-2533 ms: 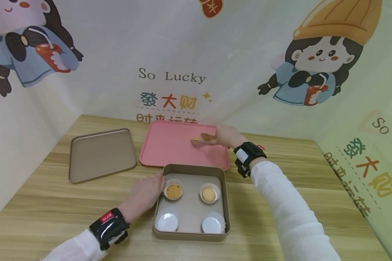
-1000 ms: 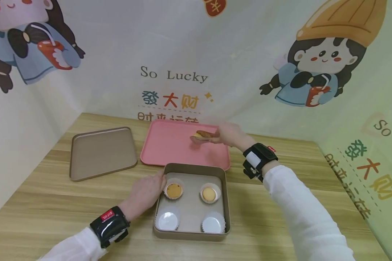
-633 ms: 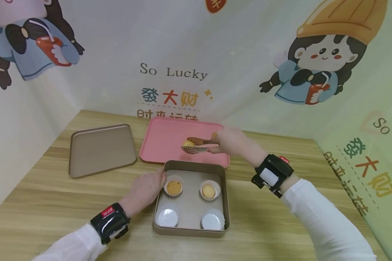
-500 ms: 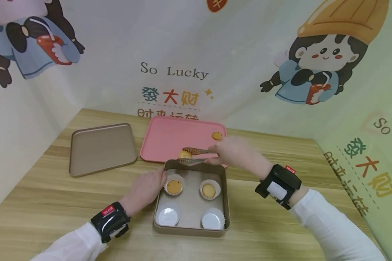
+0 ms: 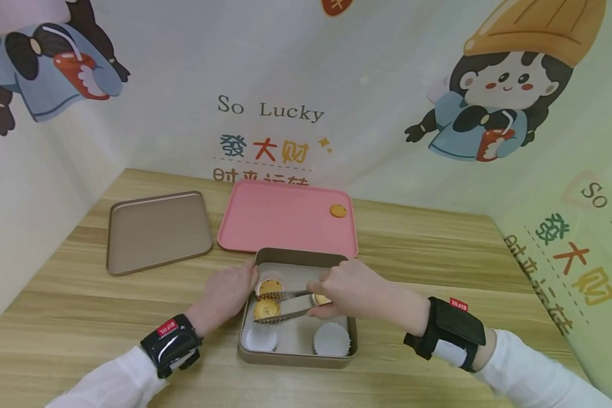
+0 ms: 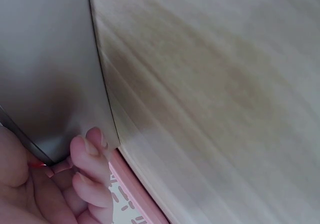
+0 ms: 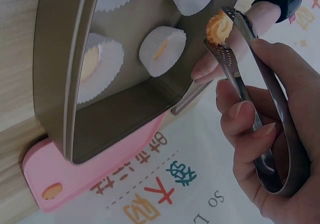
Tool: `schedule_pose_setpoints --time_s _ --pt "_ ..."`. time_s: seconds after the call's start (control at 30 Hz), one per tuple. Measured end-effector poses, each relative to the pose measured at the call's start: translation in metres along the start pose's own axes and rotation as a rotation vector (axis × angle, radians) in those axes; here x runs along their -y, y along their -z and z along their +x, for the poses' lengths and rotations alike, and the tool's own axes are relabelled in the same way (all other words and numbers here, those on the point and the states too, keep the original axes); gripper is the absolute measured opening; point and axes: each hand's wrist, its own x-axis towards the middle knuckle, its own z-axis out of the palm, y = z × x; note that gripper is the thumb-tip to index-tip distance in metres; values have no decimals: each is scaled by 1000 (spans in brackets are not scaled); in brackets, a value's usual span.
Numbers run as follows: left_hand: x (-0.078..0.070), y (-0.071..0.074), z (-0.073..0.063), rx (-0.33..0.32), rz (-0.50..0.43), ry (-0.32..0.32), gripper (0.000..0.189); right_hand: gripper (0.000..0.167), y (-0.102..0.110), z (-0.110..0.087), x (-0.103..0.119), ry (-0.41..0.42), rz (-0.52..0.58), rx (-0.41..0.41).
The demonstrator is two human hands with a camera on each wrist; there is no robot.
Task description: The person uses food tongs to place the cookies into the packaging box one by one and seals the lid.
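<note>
My right hand (image 5: 354, 289) holds metal tongs (image 7: 270, 83) with perforated tips. Between those tips is a ridged golden cookie (image 7: 218, 27), above the left side of the square brown baking tin (image 5: 296, 359). My left hand (image 5: 229, 292) grips the tin's left wall near its far corner. White paper cups stand inside. The far left cup holds a speckled cookie (image 5: 271, 287); the far right cup's pale cookie (image 5: 321, 298) is partly behind my right hand. The near left cup (image 5: 262, 339) and near right cup (image 5: 331, 339) show no cookie.
Behind the tin lies a pink tray (image 5: 280, 218) with one cookie (image 5: 338, 211) at its right end. A shallow brown tray (image 5: 158, 233) lies to the left on the wooden table (image 5: 428, 249). A printed cloth (image 5: 367, 124) hangs at the back.
The tongs closed on the ridged cookie on the pink tray, lifted it and brought it toward me over the tin. The cookie left on the tray came into view. My left hand stayed put.
</note>
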Motion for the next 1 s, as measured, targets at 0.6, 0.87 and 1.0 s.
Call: schedule_pose_setpoints --time_s 0.6,0.87,1.0 --pt "3 -2 -1 -10 26 -15 9 31 -21 7 18 54 -54 64" --pt "2 0 -1 1 41 -30 8 33 -23 7 18 42 -60 57" --pt "2 0 -1 2 45 -39 8 33 -13 1 11 32 11 31"
